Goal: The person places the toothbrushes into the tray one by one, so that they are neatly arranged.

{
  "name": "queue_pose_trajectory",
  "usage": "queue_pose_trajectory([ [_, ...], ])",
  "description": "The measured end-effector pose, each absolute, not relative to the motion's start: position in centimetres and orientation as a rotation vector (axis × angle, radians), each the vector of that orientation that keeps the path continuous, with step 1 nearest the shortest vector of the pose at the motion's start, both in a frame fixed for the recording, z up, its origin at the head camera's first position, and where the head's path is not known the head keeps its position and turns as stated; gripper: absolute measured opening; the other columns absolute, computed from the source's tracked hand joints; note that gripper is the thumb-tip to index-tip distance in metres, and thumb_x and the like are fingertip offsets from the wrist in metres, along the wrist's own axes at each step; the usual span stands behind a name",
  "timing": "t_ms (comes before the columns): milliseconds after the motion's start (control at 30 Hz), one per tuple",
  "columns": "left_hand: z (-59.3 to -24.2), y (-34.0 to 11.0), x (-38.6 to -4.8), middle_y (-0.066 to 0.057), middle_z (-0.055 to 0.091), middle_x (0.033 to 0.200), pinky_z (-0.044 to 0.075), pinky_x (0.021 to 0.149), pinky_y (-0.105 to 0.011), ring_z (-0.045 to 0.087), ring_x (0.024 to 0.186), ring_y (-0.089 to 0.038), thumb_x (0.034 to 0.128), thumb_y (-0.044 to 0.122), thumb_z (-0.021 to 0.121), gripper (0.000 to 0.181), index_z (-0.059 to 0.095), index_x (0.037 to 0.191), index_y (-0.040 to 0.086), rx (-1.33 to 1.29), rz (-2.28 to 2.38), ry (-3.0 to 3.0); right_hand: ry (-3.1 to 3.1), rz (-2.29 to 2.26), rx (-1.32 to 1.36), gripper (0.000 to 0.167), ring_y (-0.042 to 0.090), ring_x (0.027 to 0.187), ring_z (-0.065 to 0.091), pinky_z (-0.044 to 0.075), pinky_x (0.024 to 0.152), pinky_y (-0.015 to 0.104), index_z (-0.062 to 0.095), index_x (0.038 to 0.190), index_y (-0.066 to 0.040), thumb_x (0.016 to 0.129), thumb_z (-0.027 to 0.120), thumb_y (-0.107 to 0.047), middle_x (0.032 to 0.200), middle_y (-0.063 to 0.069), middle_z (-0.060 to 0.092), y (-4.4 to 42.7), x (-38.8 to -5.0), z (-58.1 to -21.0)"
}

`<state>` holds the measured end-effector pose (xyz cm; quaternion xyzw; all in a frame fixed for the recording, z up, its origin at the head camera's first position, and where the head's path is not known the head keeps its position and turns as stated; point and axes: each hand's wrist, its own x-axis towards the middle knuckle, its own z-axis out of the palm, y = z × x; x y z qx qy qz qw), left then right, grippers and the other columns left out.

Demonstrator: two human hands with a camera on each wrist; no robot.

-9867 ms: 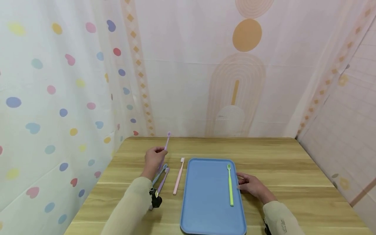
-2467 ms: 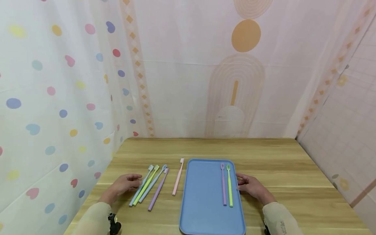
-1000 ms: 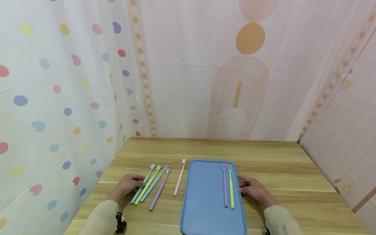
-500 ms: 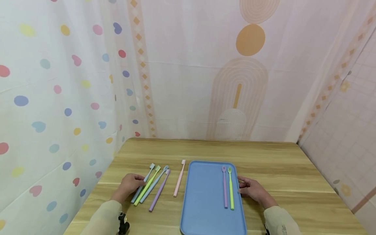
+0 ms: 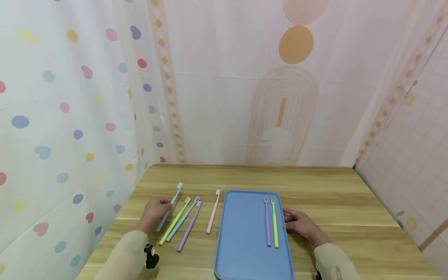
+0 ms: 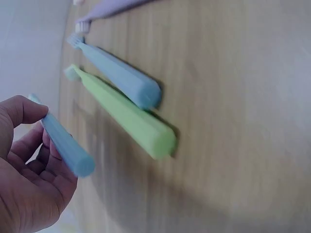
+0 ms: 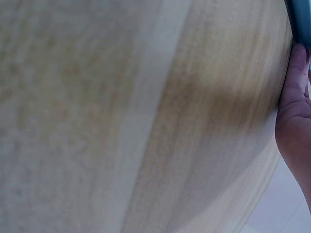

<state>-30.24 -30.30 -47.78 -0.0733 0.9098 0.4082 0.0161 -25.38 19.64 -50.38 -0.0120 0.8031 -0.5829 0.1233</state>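
Blue toothbrush, pinched in the left hand just left of the green toothbrush, wants, I judge, a steady lift clear before I turn it, while the right hand, fingers loose, rests against the tray.

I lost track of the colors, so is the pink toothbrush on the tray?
No, the pink toothbrush lies on the table, to the left of the tray.
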Motion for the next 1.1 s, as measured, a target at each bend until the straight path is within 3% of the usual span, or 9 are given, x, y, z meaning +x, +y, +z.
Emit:
queue_pose_trajectory([
  [233,-46.9,-28.6,-30.8,-0.02,0.069,0.1,0.05,0.063,-0.031,0.061,0.08,-0.023,0.09,0.01,0.062,0.031,0.067,0.112,-0.011,-0.197,1.38,2.852,2.398,-1.681,0.022,0.058,0.023,0.092,0.058,0.055,0.081,0.038,0.048,0.141,0.009,0.086,0.066,0.009,0.104,0.015,0.06,19.2,-25.2,-50.2],
  [567,-45.5,-24.8,-31.8,-0.018,0.067,0.103,0.047,0.059,-0.025,0.058,0.075,-0.016,0.0878,0.004,0.063,0.039,0.064,0.125,-0.007,-0.243,1.624,2.722,2.388,-1.703,0.013,0.058,0.023,0.093,0.058,0.055,0.082,0.038,0.047,0.141,0.009,0.086,0.066,0.009,0.104,0.016,0.059,19.4,-25.3,-50.5],
  [767,-44.7,-22.5,-32.2,-0.012,0.062,0.091,0.045,0.058,-0.024,0.054,0.069,-0.014,0.0867,-0.001,0.063,0.039,0.063,0.125,-0.007,-0.232,1.755,2.659,2.395,-1.699,0.015,0.058,0.023,0.091,0.058,0.055,0.081,0.038,0.048,0.14,0.009,0.086,0.066,0.009,0.103,0.015,0.059,19.4,-25.2,-50.5],
  [1100,-44.3,-19.0,-32.4,-0.015,0.062,0.094,0.046,0.059,-0.023,0.054,0.071,-0.016,0.088,-0.001,0.065,0.039,0.063,0.127,-0.005,-0.214,1.832,2.618,2.405,-1.668,-0.011,0.058,0.023,0.092,0.058,0.054,0.08,0.035,0.045,0.142,0.01,0.087,0.065,0.007,0.104,0.016,0.06,19.5,-25.0,-50.4],
])
